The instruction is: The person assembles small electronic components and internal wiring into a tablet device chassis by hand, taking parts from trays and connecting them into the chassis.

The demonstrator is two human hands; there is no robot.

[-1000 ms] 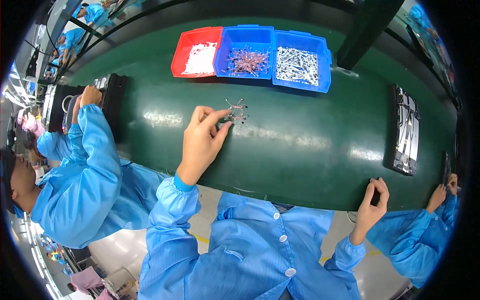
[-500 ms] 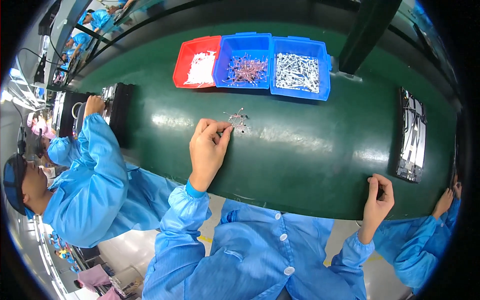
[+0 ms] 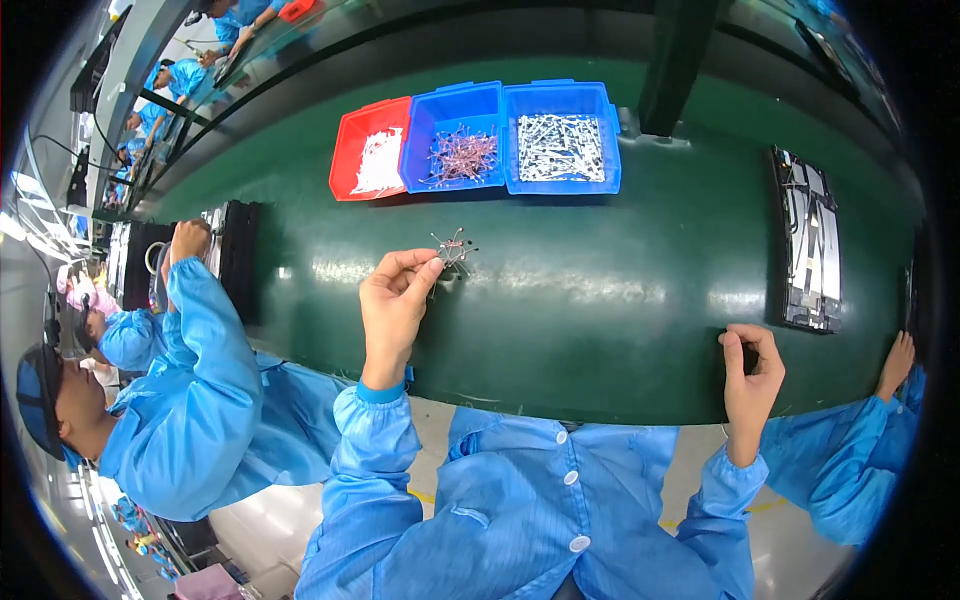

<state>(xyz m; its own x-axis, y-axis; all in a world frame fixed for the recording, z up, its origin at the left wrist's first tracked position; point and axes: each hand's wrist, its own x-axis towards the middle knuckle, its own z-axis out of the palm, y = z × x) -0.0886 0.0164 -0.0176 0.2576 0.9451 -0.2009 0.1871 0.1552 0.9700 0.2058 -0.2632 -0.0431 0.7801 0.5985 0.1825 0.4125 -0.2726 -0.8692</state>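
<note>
Lifted slightly since a moment ago, the left hand (image 3: 392, 305) pinches a small cluster of wired components (image 3: 453, 247) at its fingertips, at the hand's one o'clock over the green table (image 3: 620, 300). Right hand (image 3: 752, 365) curls closed at the table edge; whether it holds anything cannot be told.

A small tangled cluster of thin wire-legged electronic components (image 3: 453, 247), pinkish and dark, lies loose on the green conveyor surface (image 3: 620, 290), below the middle blue bin (image 3: 455, 100).
</note>
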